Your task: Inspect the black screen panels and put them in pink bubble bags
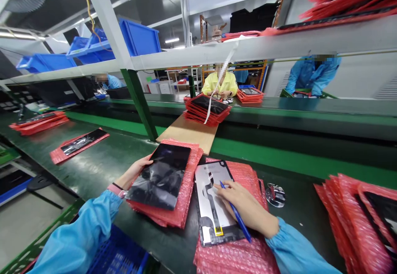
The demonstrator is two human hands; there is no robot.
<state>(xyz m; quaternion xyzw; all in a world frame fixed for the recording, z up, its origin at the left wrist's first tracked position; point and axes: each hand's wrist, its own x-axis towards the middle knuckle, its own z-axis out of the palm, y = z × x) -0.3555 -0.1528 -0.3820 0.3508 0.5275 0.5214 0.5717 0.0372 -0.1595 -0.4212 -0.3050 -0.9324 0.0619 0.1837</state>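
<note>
My left hand grips the left edge of a glossy black screen panel, thumb on top. That panel lies over a pile of red bubble-wrap sleeves. A blue pen is in my right hand, which rests over a second screen panel. This one shows its silver back, with a dark flex cable and a yellow-framed connector near its lower end. Under it lies another pile of red bubble-wrap sleeves. My right palm hides part of the silver back.
A roll of clear tape lies right of my hand, before more wrapped panels. A wrapped stack sits on a wooden board ahead. A green post rises behind. A person in yellow sits opposite.
</note>
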